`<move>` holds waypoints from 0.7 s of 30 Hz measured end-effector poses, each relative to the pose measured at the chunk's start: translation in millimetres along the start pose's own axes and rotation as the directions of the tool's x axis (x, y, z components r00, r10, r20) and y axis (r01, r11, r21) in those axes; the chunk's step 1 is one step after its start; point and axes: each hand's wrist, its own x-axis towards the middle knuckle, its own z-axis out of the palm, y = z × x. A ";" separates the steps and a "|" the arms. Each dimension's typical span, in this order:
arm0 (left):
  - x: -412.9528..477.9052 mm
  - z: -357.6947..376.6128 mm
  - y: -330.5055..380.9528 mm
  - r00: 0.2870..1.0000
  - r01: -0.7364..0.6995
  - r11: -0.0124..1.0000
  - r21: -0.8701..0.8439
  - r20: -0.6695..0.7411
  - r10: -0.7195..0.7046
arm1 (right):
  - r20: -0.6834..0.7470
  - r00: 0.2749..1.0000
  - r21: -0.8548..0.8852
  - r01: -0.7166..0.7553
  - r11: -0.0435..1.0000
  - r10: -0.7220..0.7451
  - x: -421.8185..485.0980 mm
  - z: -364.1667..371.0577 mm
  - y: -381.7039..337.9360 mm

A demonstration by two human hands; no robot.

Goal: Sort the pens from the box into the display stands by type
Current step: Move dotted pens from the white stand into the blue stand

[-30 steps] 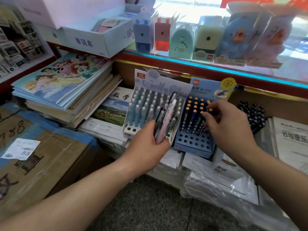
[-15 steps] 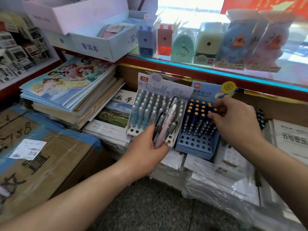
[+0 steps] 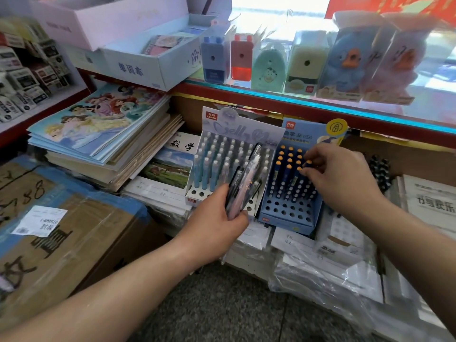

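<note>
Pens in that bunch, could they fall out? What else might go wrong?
Maybe. The left hand grips the bunch of pens only by its lower end, so one could slip out. The right hand pinches an orange-topped pen among crowded neighbours in the blue stand; it might knock those or miss its hole.

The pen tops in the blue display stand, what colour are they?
The pen tops are orange-yellow; the head view shows them best.
</note>
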 end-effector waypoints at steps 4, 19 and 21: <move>0.6 1.1 0.6 1.000 0.004 1.000 -0.011 0.000 -0.004 | 0.098 0.995 -0.144 0.013 0.990 0.001 -2.3 6.2 -1.8; -4.9 -2.6 4.4 0.998 -0.024 0.999 -0.038 0.059 0.026 | 0.362 0.906 0.655 -0.415 0.632 0.219 -8.3 7.0 -50.1; -9.0 -3.8 5.0 0.994 -0.046 0.998 -0.038 0.094 0.049 | 0.395 0.889 0.707 -0.454 0.542 0.230 -3.1 11.9 -56.2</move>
